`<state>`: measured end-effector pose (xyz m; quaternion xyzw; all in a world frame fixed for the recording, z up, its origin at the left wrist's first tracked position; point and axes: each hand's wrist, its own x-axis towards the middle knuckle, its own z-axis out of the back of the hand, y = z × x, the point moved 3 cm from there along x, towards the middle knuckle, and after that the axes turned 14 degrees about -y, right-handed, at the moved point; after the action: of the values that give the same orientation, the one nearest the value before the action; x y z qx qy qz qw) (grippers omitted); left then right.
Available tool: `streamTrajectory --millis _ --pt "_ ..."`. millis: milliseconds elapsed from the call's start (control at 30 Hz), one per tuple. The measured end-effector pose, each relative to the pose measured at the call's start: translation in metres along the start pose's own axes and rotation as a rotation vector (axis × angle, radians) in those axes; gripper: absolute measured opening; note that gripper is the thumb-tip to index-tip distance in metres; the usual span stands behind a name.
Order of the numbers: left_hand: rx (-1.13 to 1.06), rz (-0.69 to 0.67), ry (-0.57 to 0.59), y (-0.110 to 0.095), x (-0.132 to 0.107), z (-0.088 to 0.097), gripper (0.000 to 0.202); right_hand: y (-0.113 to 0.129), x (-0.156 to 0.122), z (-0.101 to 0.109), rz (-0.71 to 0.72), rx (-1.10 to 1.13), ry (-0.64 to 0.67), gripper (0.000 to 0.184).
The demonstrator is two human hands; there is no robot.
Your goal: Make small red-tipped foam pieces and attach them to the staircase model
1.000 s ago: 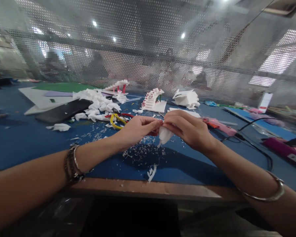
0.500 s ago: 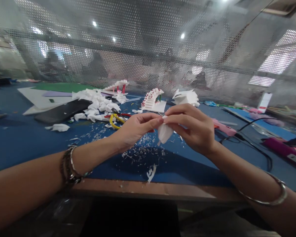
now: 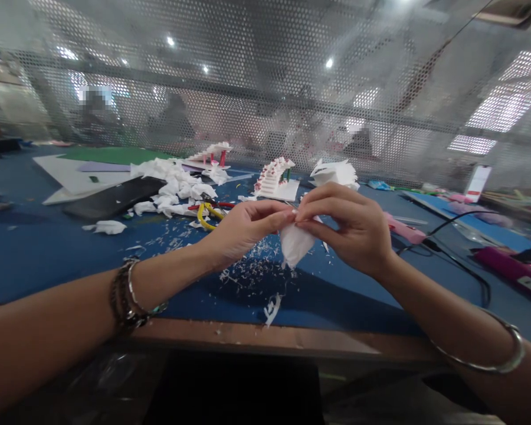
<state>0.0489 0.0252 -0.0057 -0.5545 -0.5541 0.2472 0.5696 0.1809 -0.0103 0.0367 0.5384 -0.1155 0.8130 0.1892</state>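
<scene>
Between my two hands hangs a piece of white tissue paper [image 3: 295, 243], gathered at its top and loose below. My left hand [image 3: 252, 227] pinches its top edge from the left, thumb and forefinger together. From the right, my right hand [image 3: 345, 227] pinches the same spot, fingertips touching those of the left. What else may lie between the fingertips is too small to make out. Under the hands, small white paper shreds [image 3: 248, 274] are scattered on the blue table mat [image 3: 172, 304]. A torn white strip [image 3: 272, 310] lies near the front edge.
Yellow-and-red-handled pliers [image 3: 207, 217] and a heap of crumpled tissue [image 3: 172, 183] lie left, beside a black tray-like object [image 3: 115, 198]. Small white model stairs [image 3: 274, 177] stand behind my hands. At right are a pink glue gun [image 3: 405, 229], black cable and purple power strip [image 3: 508, 268].
The tissue paper hangs a little lower and spreads wider beneath the fingertips. My right hand has shifted slightly right; the left has hardly moved.
</scene>
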Motion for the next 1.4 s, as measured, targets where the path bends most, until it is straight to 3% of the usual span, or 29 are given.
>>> streamTrajectory --millis 233,433,767,967,1200,1400 --pt "0.093 -0.09 0.008 -0.002 0.001 0.001 0.008 0.0 0.0 0.0 -0.053 -0.007 0.007 0.005" --pt "0.248 -0.257 -0.084 -0.008 0.0 0.003 0.009 -0.003 -0.003 -0.003 -0.07 -0.032 0.012 0.003" --pt "0.453 -0.486 -0.108 -0.012 -0.007 0.001 0.014 -0.008 -0.01 -0.008 -0.258 0.0 -0.076 0.004" --pt "0.428 -0.424 -0.132 -0.011 -0.003 0.003 0.014 -0.008 -0.009 -0.008 -0.353 0.153 -0.118 0.007" --pt "0.335 -0.392 -0.079 -0.012 -0.002 0.003 0.012 -0.012 -0.007 -0.009 -0.569 0.398 -0.084 0.008" --pt "0.322 -0.387 -0.015 -0.016 -0.002 0.002 0.007 -0.012 -0.008 -0.011 -0.646 0.498 -0.095 0.012"
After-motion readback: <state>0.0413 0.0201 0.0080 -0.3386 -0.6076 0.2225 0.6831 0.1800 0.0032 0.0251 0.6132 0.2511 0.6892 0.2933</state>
